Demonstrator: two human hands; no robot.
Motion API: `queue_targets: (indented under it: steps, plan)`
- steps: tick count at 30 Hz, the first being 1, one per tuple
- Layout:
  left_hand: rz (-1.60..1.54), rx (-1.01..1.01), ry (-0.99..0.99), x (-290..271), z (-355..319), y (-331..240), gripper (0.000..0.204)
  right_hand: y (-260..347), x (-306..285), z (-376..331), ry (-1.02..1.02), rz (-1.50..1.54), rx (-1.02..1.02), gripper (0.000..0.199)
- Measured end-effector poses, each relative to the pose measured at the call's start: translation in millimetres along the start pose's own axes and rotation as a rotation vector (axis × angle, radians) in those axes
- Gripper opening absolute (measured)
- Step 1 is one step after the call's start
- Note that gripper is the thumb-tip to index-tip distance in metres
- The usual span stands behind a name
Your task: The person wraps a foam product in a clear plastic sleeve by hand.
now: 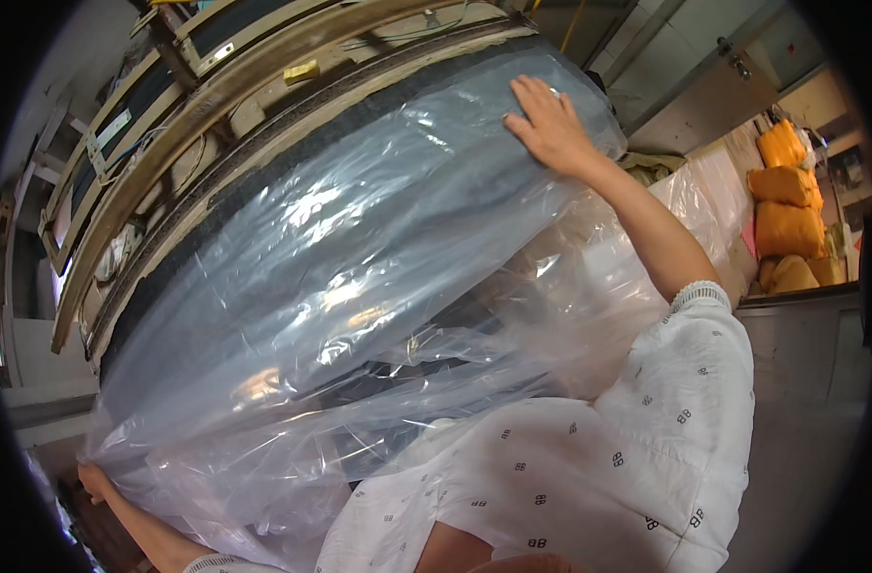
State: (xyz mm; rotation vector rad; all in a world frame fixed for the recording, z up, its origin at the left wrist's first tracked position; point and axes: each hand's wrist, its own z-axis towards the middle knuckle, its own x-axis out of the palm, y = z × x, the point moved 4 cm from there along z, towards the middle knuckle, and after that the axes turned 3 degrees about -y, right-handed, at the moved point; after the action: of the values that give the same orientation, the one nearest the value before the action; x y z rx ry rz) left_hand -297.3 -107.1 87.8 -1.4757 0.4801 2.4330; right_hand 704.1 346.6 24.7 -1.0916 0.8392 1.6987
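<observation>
Clear plastic film (359, 229) is draping the table (378, 100), left grip (93, 482) pinching it at table's left, right grip (552, 129) lying spread opposite.

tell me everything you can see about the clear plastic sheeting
The clear plastic sheeting looks like thin, glossy, colourless film with bright glare and long creases. It lies over a dark surface, spread fairly smooth on the far side and bunched in loose folds near the white shirt. The right hand rests open on its right part; the left hand grips its gathered left end.
</observation>
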Motion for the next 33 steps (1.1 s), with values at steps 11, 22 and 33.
queue_targets:
  steps: [11, 22, 33]
  plan:
    - [-0.871, 1.050, 0.267, -218.2, -342.9, -433.4, 0.017, -74.2, 20.3, 36.4, 0.058, -0.011, 0.189, 0.070]
    - [-0.940, 0.787, -0.179, -230.6, -399.4, -301.6, 0.016, -63.5, 20.5, 71.4, -0.111, 0.323, -0.255, 0.033]
    - [-0.895, 0.250, 0.378, -211.9, -417.6, -262.1, 0.010, -40.2, -14.2, 110.0, 0.245, 1.027, 0.325, 0.005]
